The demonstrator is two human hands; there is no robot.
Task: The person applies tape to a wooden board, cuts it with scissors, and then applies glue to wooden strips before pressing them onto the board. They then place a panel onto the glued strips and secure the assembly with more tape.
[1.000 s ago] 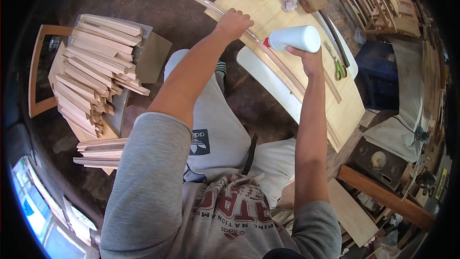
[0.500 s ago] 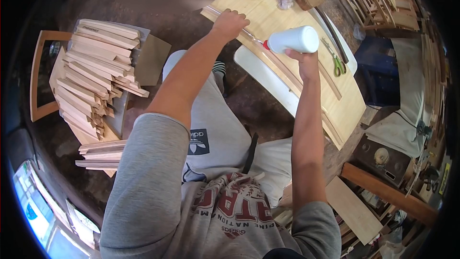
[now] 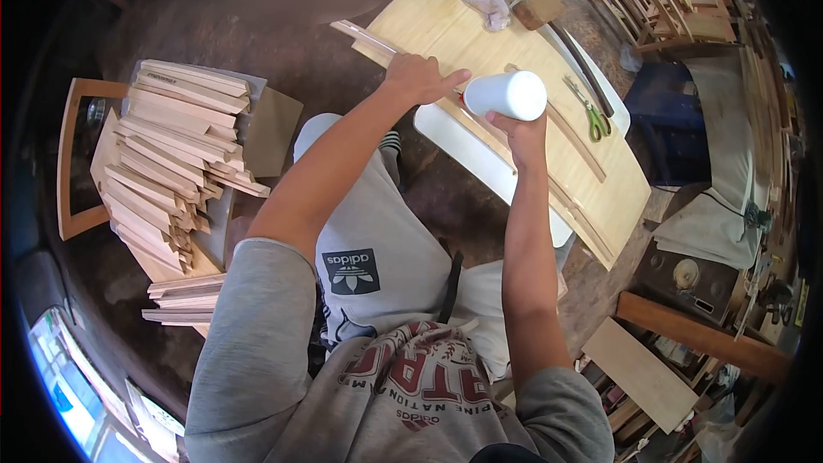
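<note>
My left hand (image 3: 417, 79) is closed over a thin wooden strip (image 3: 364, 37) at the board's near edge, thumb stretched toward the bottle. In my right hand (image 3: 519, 130) is a white bottle (image 3: 507, 96), tipped with its base up to the right. Its red tip points down-left at the strip and is mostly hidden behind the bottle and my left hand. Below them lies a pale plywood board (image 3: 429, 9) on a white surface. Another strip (image 3: 576, 144) and green-handled scissors (image 3: 597, 124) lie on the board, right of the bottle.
Many cut wood pieces (image 3: 171, 137) are stacked at the left beside a wooden frame (image 3: 73, 154). A plastic bag (image 3: 487, 7), a wood block (image 3: 538, 9) and a dark curved bar (image 3: 583, 64) are at the board's far side. A speaker box (image 3: 690, 279) stands at the right.
The bottle has moved left, closer to my left hand. My left thumb now stretches out toward it. The strip sticks out further past the board's left end. The whole view has shifted slightly.
</note>
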